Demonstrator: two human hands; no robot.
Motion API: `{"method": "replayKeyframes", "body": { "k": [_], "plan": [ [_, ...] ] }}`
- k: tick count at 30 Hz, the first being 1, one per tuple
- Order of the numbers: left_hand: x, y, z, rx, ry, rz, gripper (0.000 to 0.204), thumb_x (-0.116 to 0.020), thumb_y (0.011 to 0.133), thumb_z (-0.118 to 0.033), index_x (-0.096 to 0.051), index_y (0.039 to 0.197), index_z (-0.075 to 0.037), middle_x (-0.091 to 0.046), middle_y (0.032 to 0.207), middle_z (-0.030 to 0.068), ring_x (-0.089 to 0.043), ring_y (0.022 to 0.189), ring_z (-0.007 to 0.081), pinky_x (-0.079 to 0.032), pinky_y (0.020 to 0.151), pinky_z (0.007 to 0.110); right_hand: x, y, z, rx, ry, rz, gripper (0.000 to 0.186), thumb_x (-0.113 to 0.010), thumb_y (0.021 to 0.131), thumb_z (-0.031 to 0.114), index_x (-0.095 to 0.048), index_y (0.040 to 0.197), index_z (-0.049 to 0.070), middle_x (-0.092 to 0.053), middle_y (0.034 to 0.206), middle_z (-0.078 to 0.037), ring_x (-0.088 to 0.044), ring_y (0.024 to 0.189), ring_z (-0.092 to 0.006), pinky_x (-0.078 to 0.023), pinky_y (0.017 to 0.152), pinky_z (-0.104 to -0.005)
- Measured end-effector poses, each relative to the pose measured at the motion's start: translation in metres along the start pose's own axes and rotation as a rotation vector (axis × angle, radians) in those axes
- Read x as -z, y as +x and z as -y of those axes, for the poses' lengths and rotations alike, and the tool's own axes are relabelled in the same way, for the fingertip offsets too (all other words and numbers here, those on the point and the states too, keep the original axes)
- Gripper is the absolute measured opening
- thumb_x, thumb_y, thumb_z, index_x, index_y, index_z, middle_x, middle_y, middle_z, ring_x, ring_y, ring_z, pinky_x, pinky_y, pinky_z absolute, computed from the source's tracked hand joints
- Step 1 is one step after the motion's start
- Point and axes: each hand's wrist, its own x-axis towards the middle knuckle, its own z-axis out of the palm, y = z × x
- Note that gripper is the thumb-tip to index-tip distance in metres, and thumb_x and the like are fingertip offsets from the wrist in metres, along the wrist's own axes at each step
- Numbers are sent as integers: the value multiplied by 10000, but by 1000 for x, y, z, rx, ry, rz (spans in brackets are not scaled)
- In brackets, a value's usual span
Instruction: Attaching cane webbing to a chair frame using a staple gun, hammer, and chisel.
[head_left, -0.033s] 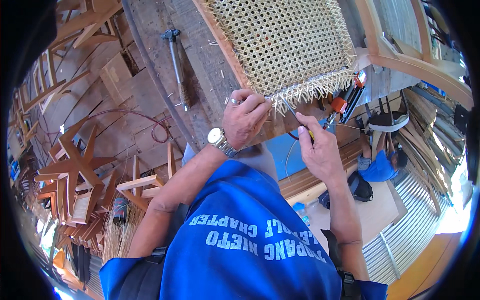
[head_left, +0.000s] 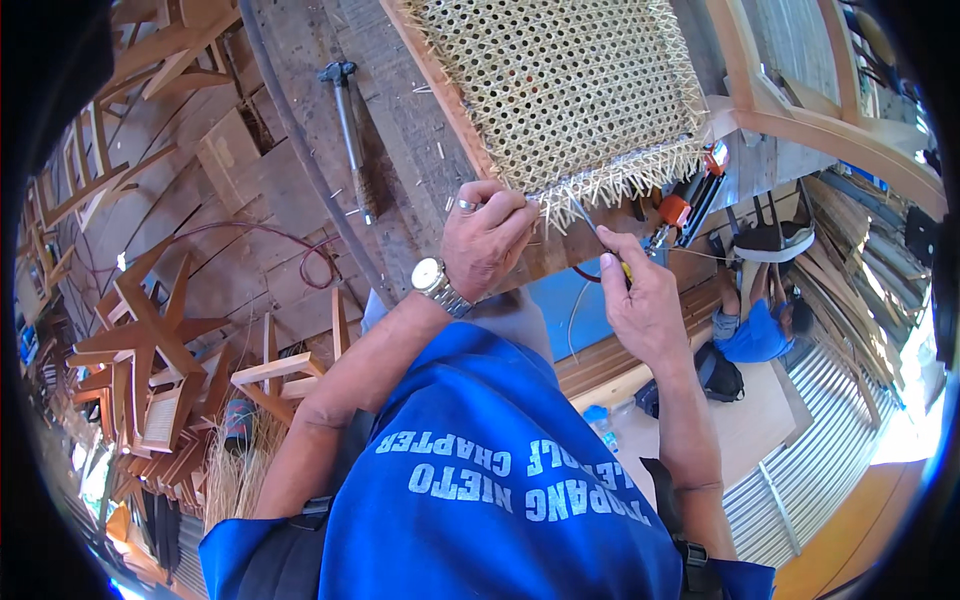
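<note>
A woven cane panel (head_left: 560, 90) with frayed strand ends lies over a wooden frame (head_left: 440, 85) on the workbench (head_left: 400, 125). At its near left corner, my left hand (head_left: 487, 240) is closed, thumb and fingers pinched on the cane strands at the edge. My right hand (head_left: 640, 300) is closed round the yellow-and-dark handle of a screwdriver-like tool (head_left: 584, 214). The thin metal shaft points up and left to the panel's near edge, among the loose strand ends. Whether the tip touches the cane or the frame cannot be told.
A hammer (head_left: 347, 125) lies left of the panel, with small bits scattered near it. An orange-and-black tool (head_left: 675, 210) rests at the bench's right. Curved wooden framing (head_left: 790, 122) stands far right. Chair parts (head_left: 150, 320) crowd the left floor. A person in blue (head_left: 755, 330) sits at right.
My right hand and the tool have shifted slightly to the right, away from my left hand. My left hand keeps its pinch at the corner.
</note>
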Motion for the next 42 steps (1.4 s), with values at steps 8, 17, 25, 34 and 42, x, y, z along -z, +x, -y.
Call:
{"method": "replayKeyframes", "body": {
  "k": [8, 17, 25, 34, 42],
  "plan": [
    [-3, -1, 2, -2, 7, -14, 278, -775, 725, -58, -692, 988, -102, -622, 972, -1, -562, 965, 242, -498, 832, 347, 28, 10, -1, -19, -25, -55, 274, -558, 1009, 108, -612, 1265, 28, -697, 1067, -186, -700, 953, -243, -504, 868, -311],
    [-6, -2, 1, 16, 3, -34, 271, -773, 730, -51, -696, 985, -94, -623, 973, 1, -562, 967, 248, -493, 829, 347, 45, 26, 6, -59, -189, 31, 280, -542, 1000, 134, -617, 1247, 24, -694, 961, -208, -700, 829, -299, -521, 789, -346],
    [-2, 1, -1, 30, -12, -21, 263, -772, 729, -45, -700, 980, -77, -624, 956, 5, -563, 955, 242, -492, 833, 340, 53, 36, 23, -103, -234, 105, 286, -533, 997, 142, -621, 1244, 27, -627, 717, -220, -645, 638, -317, -495, 678, -386],
    [-3, -1, -3, 42, -39, -25, 272, -764, 720, -25, -696, 981, -63, -623, 970, 17, -564, 966, 251, -488, 845, 347, 44, 33, 13, 13, -242, 90, 268, -527, 1001, 132, -614, 1224, 12, -639, 750, -224, -661, 665, -315, -502, 662, -383],
    [-5, -1, -6, 40, 5, -30, 267, -748, 730, -2, -695, 984, -68, -627, 969, 23, -572, 959, 262, -487, 846, 356, 19, 21, 1, -74, -92, -8, 275, -533, 1007, 130, -581, 1259, 30, -671, 823, -224, -699, 748, -340, -517, 695, -385]
  ]
}}
